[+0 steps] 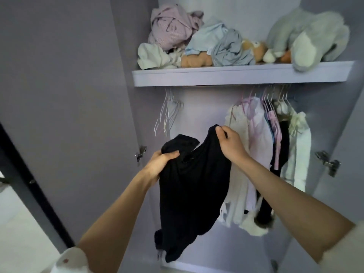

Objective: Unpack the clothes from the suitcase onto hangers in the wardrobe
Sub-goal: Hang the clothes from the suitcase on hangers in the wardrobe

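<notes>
The rail under the lilac wooden shelf [236, 75] is hidden. A black fabric garment [189, 186] covers the left hand's [159, 164] fingers and any hanger inside it. Both forearms run off the bottom edge.

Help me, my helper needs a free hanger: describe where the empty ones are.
Look under the wardrobe shelf, at the rail's left end. The empty hangers hang bunched there, thin, pale and bare, while the hangers to the right carry hung clothes.
</notes>
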`<action>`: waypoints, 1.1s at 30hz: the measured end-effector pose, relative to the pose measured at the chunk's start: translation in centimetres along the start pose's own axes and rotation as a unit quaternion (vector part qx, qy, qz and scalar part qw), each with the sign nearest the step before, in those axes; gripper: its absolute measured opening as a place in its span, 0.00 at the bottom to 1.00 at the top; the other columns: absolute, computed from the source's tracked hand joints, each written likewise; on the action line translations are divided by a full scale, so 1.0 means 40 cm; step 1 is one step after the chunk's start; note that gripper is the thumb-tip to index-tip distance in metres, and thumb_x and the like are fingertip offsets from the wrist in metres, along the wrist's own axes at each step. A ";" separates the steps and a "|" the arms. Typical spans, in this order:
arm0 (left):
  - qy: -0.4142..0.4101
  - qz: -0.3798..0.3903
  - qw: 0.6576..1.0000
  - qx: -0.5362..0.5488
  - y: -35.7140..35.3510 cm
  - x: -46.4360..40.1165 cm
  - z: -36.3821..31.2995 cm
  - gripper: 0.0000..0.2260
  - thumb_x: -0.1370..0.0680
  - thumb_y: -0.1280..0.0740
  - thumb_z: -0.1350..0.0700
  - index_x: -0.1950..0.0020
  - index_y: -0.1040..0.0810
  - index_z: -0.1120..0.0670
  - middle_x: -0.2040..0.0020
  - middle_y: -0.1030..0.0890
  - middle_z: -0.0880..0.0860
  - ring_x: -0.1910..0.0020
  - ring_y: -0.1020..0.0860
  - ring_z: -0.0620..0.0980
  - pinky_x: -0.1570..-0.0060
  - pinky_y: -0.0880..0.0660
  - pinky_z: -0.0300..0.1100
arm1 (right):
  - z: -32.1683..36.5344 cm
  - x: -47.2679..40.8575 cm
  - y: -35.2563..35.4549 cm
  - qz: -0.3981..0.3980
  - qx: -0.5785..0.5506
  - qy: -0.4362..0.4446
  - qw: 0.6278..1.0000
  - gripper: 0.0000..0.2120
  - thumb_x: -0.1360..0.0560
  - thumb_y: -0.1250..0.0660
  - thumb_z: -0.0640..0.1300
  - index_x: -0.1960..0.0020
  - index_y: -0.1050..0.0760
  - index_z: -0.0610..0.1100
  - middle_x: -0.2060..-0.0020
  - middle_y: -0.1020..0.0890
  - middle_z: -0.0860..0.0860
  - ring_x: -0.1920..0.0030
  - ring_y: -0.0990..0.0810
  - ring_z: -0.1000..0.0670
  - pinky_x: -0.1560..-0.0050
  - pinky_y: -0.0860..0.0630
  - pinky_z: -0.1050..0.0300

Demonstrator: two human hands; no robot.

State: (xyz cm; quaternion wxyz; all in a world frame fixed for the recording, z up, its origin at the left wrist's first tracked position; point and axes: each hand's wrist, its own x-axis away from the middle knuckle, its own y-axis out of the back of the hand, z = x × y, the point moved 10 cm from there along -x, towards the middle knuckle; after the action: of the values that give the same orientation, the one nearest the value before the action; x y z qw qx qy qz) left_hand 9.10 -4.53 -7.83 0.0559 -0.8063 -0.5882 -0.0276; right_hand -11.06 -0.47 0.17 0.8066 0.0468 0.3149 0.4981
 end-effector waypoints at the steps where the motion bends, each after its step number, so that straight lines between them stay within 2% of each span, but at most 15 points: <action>1: -0.011 -0.020 0.998 0.050 0.029 -0.032 -0.017 0.13 0.24 0.35 0.60 0.41 0.23 0.60 0.51 0.18 0.56 0.53 0.19 0.53 0.52 0.22 0.42 | -0.013 -0.030 -0.002 -0.029 -0.006 -0.012 0.999 0.15 0.19 0.47 0.45 0.62 0.33 0.40 0.68 0.32 0.51 0.65 0.34 0.52 0.66 0.37 0.64; 4: -0.018 -0.053 0.989 0.136 0.117 -0.103 -0.054 0.13 0.25 0.37 0.61 0.42 0.24 0.60 0.51 0.18 0.57 0.55 0.20 0.52 0.61 0.21 0.40 | -0.075 -0.094 0.004 -0.118 -0.039 -0.051 0.991 0.15 0.19 0.48 0.44 0.60 0.33 0.39 0.66 0.30 0.47 0.61 0.31 0.49 0.65 0.39 0.61; 6: 0.003 -0.048 0.991 0.124 0.156 -0.143 -0.051 0.13 0.26 0.38 0.62 0.43 0.24 0.60 0.53 0.19 0.56 0.57 0.20 0.51 0.64 0.23 0.38 | -0.137 -0.117 -0.019 -0.117 -0.038 -0.088 0.989 0.14 0.19 0.48 0.44 0.57 0.31 0.38 0.61 0.28 0.43 0.58 0.30 0.47 0.63 0.39 0.61; 10: 0.025 -0.038 0.998 0.050 0.196 -0.223 -0.027 0.05 0.24 0.37 0.59 0.53 0.21 0.56 0.58 0.19 0.55 0.59 0.21 0.51 0.59 0.25 0.41 | -0.287 -0.135 -0.132 -0.023 0.003 -0.174 0.984 0.16 0.19 0.46 0.46 0.50 0.26 0.33 0.58 0.25 0.42 0.55 0.26 0.45 0.54 0.33 0.57; 12: -0.010 -0.060 0.998 0.006 0.214 -0.258 -0.030 0.04 0.23 0.35 0.59 0.57 0.21 0.55 0.64 0.18 0.51 0.61 0.21 0.49 0.59 0.25 0.39 | -0.335 -0.155 -0.199 0.051 0.040 -0.193 0.979 0.17 0.20 0.44 0.47 0.55 0.25 0.34 0.59 0.24 0.41 0.54 0.23 0.41 0.54 0.31 0.53; 14: -0.039 -0.088 0.995 -0.016 0.232 -0.290 -0.036 0.07 0.23 0.35 0.59 0.60 0.21 0.54 0.69 0.18 0.48 0.63 0.22 0.47 0.60 0.26 0.37 | -0.358 -0.182 -0.267 0.122 0.078 -0.203 0.968 0.17 0.21 0.42 0.47 0.63 0.27 0.38 0.65 0.25 0.43 0.58 0.23 0.41 0.60 0.31 0.54; 16: -0.064 -0.121 0.990 -0.027 0.255 -0.316 -0.046 0.08 0.22 0.36 0.57 0.61 0.22 0.54 0.66 0.20 0.50 0.62 0.24 0.48 0.59 0.26 0.38 | -0.348 -0.217 -0.315 0.154 0.117 -0.182 0.964 0.17 0.21 0.41 0.46 0.68 0.30 0.42 0.70 0.27 0.47 0.62 0.26 0.45 0.66 0.36 0.57; 17: -0.079 -0.148 0.985 -0.035 0.276 -0.331 -0.052 0.09 0.21 0.37 0.57 0.61 0.23 0.53 0.64 0.22 0.51 0.60 0.25 0.49 0.57 0.26 0.39 | -0.338 -0.242 -0.344 0.163 0.124 -0.162 0.965 0.15 0.22 0.40 0.45 0.66 0.27 0.41 0.69 0.25 0.47 0.60 0.26 0.46 0.64 0.35 0.56; 19: -0.107 -0.193 0.974 -0.058 0.310 -0.347 -0.075 0.10 0.21 0.38 0.56 0.62 0.25 0.52 0.63 0.24 0.51 0.56 0.26 0.50 0.51 0.27 0.44 | -0.321 -0.292 -0.385 0.144 0.099 -0.141 0.974 0.11 0.22 0.39 0.43 0.52 0.21 0.38 0.57 0.20 0.44 0.54 0.23 0.48 0.57 0.32 0.56; 21: -0.110 -0.223 0.965 -0.077 0.334 -0.377 -0.086 0.10 0.20 0.39 0.56 0.62 0.26 0.51 0.62 0.25 0.51 0.55 0.26 0.51 0.48 0.28 0.46 | -0.314 -0.360 -0.441 0.123 0.045 -0.130 0.983 0.10 0.23 0.38 0.40 0.47 0.21 0.38 0.52 0.19 0.42 0.54 0.25 0.51 0.56 0.32 0.58; 23: -0.096 -0.231 0.963 -0.102 0.336 -0.413 -0.086 0.11 0.20 0.40 0.55 0.62 0.27 0.51 0.64 0.26 0.51 0.55 0.27 0.51 0.51 0.30 0.45 | -0.310 -0.422 -0.508 0.119 -0.013 -0.141 0.983 0.09 0.24 0.38 0.39 0.49 0.21 0.40 0.57 0.21 0.42 0.59 0.27 0.51 0.61 0.34 0.59; 25: -0.082 -0.226 0.963 -0.124 0.321 -0.439 -0.074 0.11 0.19 0.41 0.56 0.61 0.26 0.53 0.63 0.25 0.51 0.55 0.27 0.51 0.53 0.31 0.43 | -0.305 -0.465 -0.563 0.121 -0.066 -0.172 0.975 0.09 0.24 0.38 0.41 0.50 0.21 0.39 0.58 0.23 0.44 0.61 0.28 0.48 0.63 0.33 0.58; 28: -0.085 -0.248 0.960 -0.096 0.316 -0.461 -0.058 0.09 0.19 0.41 0.58 0.53 0.24 0.60 0.58 0.25 0.54 0.54 0.28 0.49 0.57 0.31 0.39 | -0.301 -0.538 -0.643 0.139 -0.110 -0.195 0.965 0.10 0.23 0.38 0.46 0.63 0.27 0.45 0.60 0.25 0.45 0.69 0.30 0.51 0.67 0.33 0.58; 31: -0.078 -0.264 0.956 -0.103 0.339 -0.473 -0.054 0.11 0.20 0.40 0.59 0.62 0.27 0.55 0.64 0.27 0.50 0.58 0.30 0.48 0.61 0.33 0.37 | -0.303 -0.591 -0.703 0.150 -0.096 -0.191 0.965 0.16 0.24 0.36 0.50 0.69 0.31 0.47 0.63 0.24 0.46 0.66 0.28 0.49 0.63 0.32 0.57; 33: -0.067 -0.261 0.955 -0.122 0.354 -0.482 -0.055 0.12 0.20 0.40 0.59 0.64 0.28 0.52 0.66 0.27 0.49 0.63 0.30 0.47 0.62 0.33 0.37 | -0.313 -0.607 -0.726 0.150 -0.068 -0.190 0.968 0.14 0.24 0.36 0.46 0.66 0.25 0.42 0.62 0.21 0.41 0.59 0.22 0.44 0.59 0.30 0.55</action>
State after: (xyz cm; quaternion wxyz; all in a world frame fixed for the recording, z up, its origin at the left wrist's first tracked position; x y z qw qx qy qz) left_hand 16.72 -27.30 -8.60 -0.0915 -0.6253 -0.7728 -0.0586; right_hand -2.95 -38.19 -9.94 0.7691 0.1324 0.1103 0.6155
